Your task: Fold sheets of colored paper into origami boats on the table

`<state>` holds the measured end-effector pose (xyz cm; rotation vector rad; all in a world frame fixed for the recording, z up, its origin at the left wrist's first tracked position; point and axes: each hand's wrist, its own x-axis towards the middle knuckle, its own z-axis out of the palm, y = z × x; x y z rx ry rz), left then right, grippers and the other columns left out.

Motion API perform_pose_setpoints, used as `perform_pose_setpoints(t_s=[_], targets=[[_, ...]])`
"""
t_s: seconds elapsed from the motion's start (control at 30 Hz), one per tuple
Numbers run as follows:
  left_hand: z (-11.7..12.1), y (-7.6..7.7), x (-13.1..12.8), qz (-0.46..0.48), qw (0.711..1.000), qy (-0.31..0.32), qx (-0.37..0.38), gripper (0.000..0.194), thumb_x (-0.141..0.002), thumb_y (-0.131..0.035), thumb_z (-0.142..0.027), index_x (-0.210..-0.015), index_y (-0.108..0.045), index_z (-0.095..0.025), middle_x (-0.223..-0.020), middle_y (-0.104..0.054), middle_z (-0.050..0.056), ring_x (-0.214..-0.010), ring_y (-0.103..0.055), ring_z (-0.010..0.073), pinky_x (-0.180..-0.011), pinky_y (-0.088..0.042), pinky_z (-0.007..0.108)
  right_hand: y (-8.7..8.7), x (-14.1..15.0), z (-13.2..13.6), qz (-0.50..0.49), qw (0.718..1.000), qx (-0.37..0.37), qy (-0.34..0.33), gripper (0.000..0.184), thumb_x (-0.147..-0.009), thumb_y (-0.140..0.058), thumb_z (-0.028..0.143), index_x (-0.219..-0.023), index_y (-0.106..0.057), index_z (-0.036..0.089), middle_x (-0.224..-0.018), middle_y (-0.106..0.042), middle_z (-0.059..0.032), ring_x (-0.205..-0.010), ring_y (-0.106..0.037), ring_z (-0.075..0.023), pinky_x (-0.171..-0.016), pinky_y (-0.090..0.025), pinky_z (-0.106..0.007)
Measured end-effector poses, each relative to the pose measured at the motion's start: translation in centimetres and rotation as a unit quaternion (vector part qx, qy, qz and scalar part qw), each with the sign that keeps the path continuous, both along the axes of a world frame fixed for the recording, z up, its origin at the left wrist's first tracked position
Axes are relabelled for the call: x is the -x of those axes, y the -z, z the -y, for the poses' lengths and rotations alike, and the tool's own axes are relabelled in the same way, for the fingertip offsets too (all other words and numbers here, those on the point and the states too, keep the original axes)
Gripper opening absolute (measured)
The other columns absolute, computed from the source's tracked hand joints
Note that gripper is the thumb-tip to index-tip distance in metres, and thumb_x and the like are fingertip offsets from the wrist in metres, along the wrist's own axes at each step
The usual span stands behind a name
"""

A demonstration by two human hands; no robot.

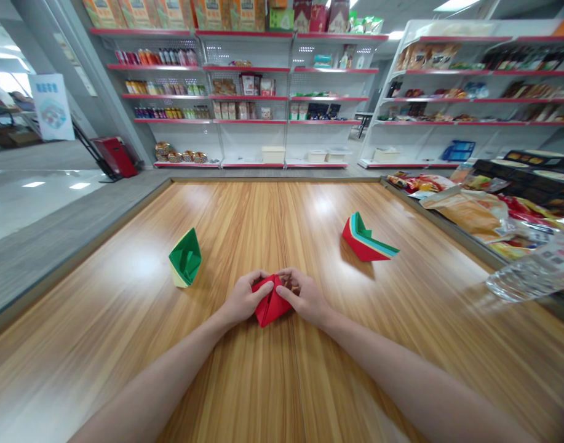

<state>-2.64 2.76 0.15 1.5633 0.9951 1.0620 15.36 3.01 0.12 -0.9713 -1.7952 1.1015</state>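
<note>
Nearest us, bare forearms reach in over the wooden table (pixel 245 394), and at its middle we find the red folded paper (pixel 277 307) between the two hands. The left hand (pixel 242 298) and the right hand (pixel 308 299) both pinch it, thumbs on top near the central slit, fingers curled at its far side, where we cannot make out every fingertip. We judge it light and dry, hardly slippery, crisp along its creases yet easily crushed or torn; we would hold it by the thicker layered flaps beside the slit, pressing gently and sparing the thin points. Somewhat farther off, a clear bottle (pixel 524 277) lies by the right edge, a green and yellow folded paper (pixel 186 261) sits to the left, and a layered paper boat (pixel 367 241) rests tilted to the right. Beyond the table we see snack packets (pixel 470 212) and stocked shelves (pixel 249 122).
</note>
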Motion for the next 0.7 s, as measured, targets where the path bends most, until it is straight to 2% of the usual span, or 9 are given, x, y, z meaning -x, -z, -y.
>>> perform_pose_setpoints(t_s=[0.17, 0.7], targets=[[-0.25, 0.01, 0.08, 0.023, 0.999, 0.009, 0.037, 0.02, -0.083, -0.057, -0.033, -0.086, -0.06, -0.013, -0.08, -0.062, 0.003, -0.073, -0.057, 0.0141, -0.068, -0.045, 0.025, -0.15, -0.04, 0.11, 0.012, 1.0, 0.001, 0.0, 0.025, -0.086, -0.055, 0.033, -0.106, -0.054, 0.018, -0.083, -0.062, -0.0036, -0.07, -0.059, -0.0141, -0.06, -0.046, -0.025], [-0.36, 0.19, -0.16, 0.1, 0.99, -0.023, 0.094, 0.018, -0.078, -0.063, -0.032, -0.078, -0.061, -0.014, -0.073, -0.061, 0.0, -0.065, -0.055, 0.0118, -0.063, -0.043, 0.023, -0.23, 0.19, 0.1, 0.005, 1.0, -0.011, 0.0, 0.024, -0.087, -0.054, 0.034, -0.105, -0.051, 0.018, -0.081, -0.057, -0.0017, -0.066, -0.055, -0.012, -0.056, -0.043, -0.024]])
